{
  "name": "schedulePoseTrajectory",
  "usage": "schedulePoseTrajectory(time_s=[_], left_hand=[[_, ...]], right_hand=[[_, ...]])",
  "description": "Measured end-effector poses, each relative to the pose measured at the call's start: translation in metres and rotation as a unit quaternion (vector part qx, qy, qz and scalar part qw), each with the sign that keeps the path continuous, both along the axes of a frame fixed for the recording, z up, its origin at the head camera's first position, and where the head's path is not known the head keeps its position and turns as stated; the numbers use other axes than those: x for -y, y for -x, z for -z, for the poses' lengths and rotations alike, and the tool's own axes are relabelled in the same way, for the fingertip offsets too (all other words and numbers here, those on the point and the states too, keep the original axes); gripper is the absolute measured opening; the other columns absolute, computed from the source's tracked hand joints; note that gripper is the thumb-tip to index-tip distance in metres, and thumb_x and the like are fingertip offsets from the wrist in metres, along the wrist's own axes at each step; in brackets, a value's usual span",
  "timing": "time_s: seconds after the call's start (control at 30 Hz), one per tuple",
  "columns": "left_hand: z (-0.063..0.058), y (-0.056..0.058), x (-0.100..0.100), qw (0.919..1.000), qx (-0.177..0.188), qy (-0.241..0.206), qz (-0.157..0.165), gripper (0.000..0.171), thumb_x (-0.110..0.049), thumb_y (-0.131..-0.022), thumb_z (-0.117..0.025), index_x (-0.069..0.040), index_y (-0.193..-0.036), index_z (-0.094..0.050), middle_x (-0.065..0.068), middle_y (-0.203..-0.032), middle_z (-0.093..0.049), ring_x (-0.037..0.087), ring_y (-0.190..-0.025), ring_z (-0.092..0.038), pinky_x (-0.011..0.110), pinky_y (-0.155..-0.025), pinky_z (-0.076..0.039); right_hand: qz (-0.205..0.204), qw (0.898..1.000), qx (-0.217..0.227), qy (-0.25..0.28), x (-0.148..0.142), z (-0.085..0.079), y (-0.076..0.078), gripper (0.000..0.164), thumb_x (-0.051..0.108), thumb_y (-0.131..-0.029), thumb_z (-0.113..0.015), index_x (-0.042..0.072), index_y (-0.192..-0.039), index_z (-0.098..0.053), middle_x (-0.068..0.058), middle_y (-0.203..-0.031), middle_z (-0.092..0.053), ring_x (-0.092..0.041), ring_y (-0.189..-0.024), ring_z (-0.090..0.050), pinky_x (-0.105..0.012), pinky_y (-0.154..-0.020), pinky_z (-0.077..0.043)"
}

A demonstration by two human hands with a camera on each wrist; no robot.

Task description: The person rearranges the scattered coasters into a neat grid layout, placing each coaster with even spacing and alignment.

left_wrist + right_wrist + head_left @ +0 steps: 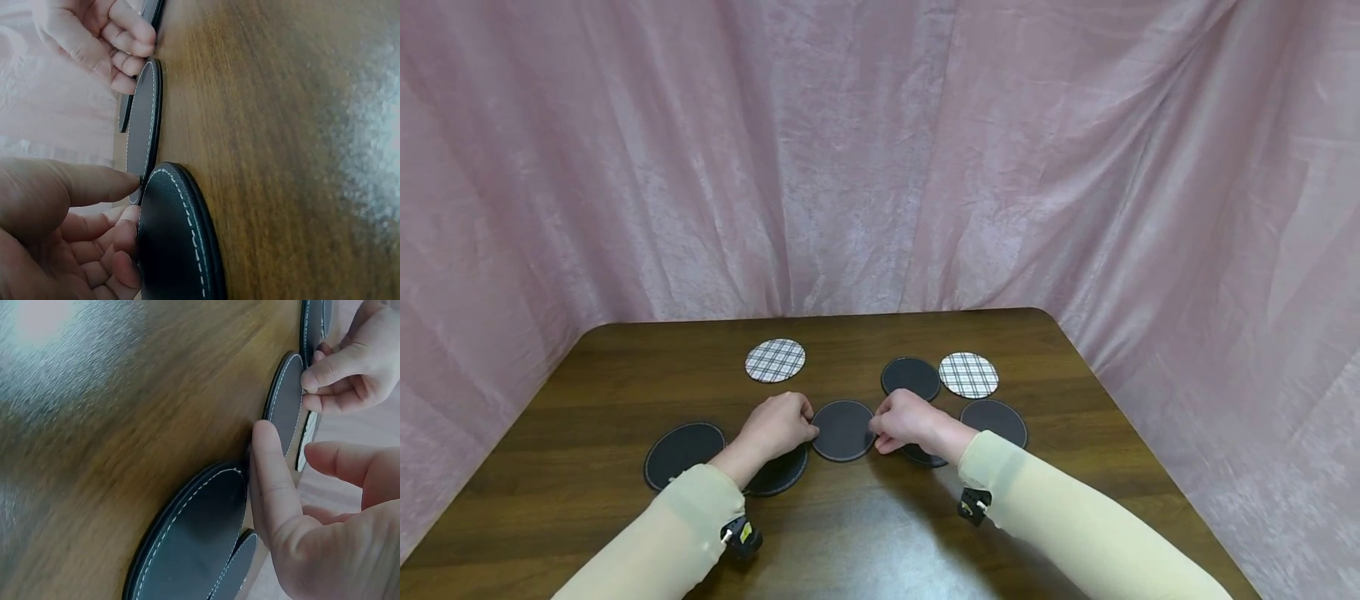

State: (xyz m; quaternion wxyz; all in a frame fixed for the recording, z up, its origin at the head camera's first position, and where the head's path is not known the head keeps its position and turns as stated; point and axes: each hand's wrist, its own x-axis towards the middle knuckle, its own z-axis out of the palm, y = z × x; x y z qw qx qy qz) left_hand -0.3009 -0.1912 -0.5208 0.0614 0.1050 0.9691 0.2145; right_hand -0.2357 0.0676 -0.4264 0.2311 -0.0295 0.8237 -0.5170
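Both forearms angled inward, right fingers apart

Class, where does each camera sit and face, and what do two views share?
Head: on the head, facing forward and down at the table; left hand, right hand and sleeves show.
Left wrist: worn there, facing the middle dark disc; both hands show.
Right wrist: worn there, facing the same disc; both hands show.
Shared: both wrist views show that disc.
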Motion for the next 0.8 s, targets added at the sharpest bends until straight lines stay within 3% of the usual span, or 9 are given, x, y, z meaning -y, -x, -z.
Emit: schedulePoseTrajectory(time_s=[0.3, 0.57, 0.7, 0.8], left_hand=[[0.008, 0.002, 0.004, 0.9995, 0.017, -0.027, -0.006, 0.021, -0.027, -0.090, -0.091, -0.016, -0.097, -0.074, -0.010, -0.079, -0.069, 0.015, -0.077, -0.065, 0.038, -0.074, -0.053], [0.019, 0.006, 0.006, 0.9992, 0.013, -0.035, -0.012, 0.025, -0.031, -0.090, -0.091, -0.015, -0.102, -0.075, -0.008, -0.087, -0.070, 0.015, -0.083, -0.065, 0.042, -0.081, -0.054], [0.017, 0.003, 0.006, 0.9988, -0.009, -0.046, -0.014, 0.027, -0.032, -0.089, -0.092, -0.014, -0.102, -0.076, -0.009, -0.089, -0.071, 0.015, -0.084, -0.066, 0.042, -0.082, -0.055], [0.009, -0.003, 0.004, 0.9980, -0.005, -0.060, -0.020, 0.028, -0.032, -0.088, -0.092, -0.013, -0.101, -0.077, -0.008, -0.088, -0.073, 0.014, -0.084, -0.068, 0.040, -0.080, -0.055]], right_hand=[[0.013, 1.000, -0.005, 0.019, 0.000, 0.003, -0.002, 0.015, -0.006, -0.104, -0.062, -0.014, -0.117, -0.066, -0.022, -0.099, -0.072, -0.020, -0.078, -0.070, -0.039, -0.086, -0.065], [0.013, 0.999, -0.014, 0.042, -0.005, 0.001, -0.001, 0.025, -0.009, -0.103, -0.060, -0.020, -0.126, -0.063, -0.023, -0.098, -0.073, -0.018, -0.079, -0.071, -0.039, -0.086, -0.065], [0.024, 0.998, -0.019, 0.055, -0.006, -0.001, 0.001, 0.029, -0.010, -0.103, -0.060, -0.021, -0.130, -0.061, -0.024, -0.099, -0.073, -0.020, -0.082, -0.072, -0.039, -0.086, -0.065], [0.030, 0.998, -0.026, 0.054, -0.006, -0.002, 0.002, 0.032, -0.011, -0.102, -0.061, -0.021, -0.132, -0.061, -0.025, -0.103, -0.073, -0.024, -0.087, -0.075, -0.039, -0.087, -0.064]])
